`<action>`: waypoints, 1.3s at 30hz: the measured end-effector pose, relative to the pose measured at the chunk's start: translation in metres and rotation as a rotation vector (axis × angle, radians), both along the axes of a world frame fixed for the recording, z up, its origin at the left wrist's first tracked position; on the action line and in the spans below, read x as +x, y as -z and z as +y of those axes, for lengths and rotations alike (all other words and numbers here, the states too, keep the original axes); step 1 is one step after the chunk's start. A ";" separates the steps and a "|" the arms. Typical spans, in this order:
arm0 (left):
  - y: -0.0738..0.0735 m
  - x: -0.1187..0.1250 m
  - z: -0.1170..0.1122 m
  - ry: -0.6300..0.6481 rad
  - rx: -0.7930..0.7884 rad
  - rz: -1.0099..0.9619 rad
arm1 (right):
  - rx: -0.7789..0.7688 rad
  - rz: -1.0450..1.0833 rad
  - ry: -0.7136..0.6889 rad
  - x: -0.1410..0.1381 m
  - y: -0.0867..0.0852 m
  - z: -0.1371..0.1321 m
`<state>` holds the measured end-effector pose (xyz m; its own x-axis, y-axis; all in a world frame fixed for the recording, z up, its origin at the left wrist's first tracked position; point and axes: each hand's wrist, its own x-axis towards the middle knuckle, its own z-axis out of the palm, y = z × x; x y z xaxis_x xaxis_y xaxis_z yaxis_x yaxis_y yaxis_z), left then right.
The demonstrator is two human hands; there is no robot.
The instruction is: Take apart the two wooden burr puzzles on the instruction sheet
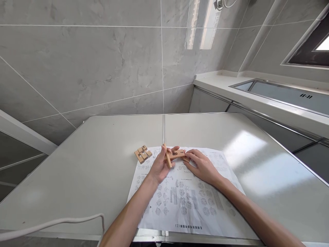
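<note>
One grey folding table (102, 164) w/ a centre seam fills the lower view, set against a grey tiled wall (89, 61). To the right, one white counter (269, 99) w/ a recessed sink or hob; can't tell which.

One printed instruction sheet (187, 202) lies flat on the table near the person, covered in small diagrams.

Two bare forearms reach in from the bottom edge. Left hand (160, 166) is curled, fingers closed around a thin upright wooden stick (167, 156), thumb pressing toward the joint. Right hand (202, 166) lies low over the sheet, fingers mostly extended and lightly bent, tips pinching the right end of a flat notched wooden bar (177, 154). Stick and bar cross, held just above the sheet's far edge, approx. mid-table.

One small cluster of wooden puzzle pieces (143, 154) sits on the table, touching the sheet's far-left corner, just left of the left hand. Looks like approx. 4–5 interlocked bars; exact count unclear.

One white cord (51, 224) curves along the table's near-left edge.

Handling, as a judgement: the pieces look light, stiff, smooth-sanded wood, not fragile but prob. slippery at the faces. Best held at the ends, thumb and forefinger on the flat sides, leaving the notches free.
</note>
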<state>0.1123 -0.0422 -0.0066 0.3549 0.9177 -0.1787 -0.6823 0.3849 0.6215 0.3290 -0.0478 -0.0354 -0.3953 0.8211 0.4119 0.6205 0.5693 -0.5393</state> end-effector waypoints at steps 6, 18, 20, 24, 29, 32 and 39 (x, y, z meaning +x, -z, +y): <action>-0.001 0.001 -0.001 -0.015 0.003 0.027 | -0.001 0.003 -0.021 -0.001 0.002 -0.001; -0.006 0.002 -0.004 0.019 0.084 0.153 | -0.043 0.046 -0.038 -0.002 -0.003 -0.003; -0.006 0.003 -0.004 0.032 0.093 0.153 | -0.083 0.109 -0.049 -0.002 -0.007 -0.003; -0.005 0.004 -0.004 0.037 0.115 0.155 | -0.280 0.305 -0.061 0.001 -0.014 -0.002; 0.000 0.008 -0.004 0.014 0.179 0.245 | -0.633 0.596 -0.132 0.002 -0.017 -0.001; 0.002 0.009 -0.005 0.006 0.217 0.260 | -0.696 0.663 -0.148 0.001 -0.015 -0.001; 0.001 0.011 -0.006 -0.019 0.239 0.279 | -0.782 0.726 -0.112 0.002 -0.017 0.001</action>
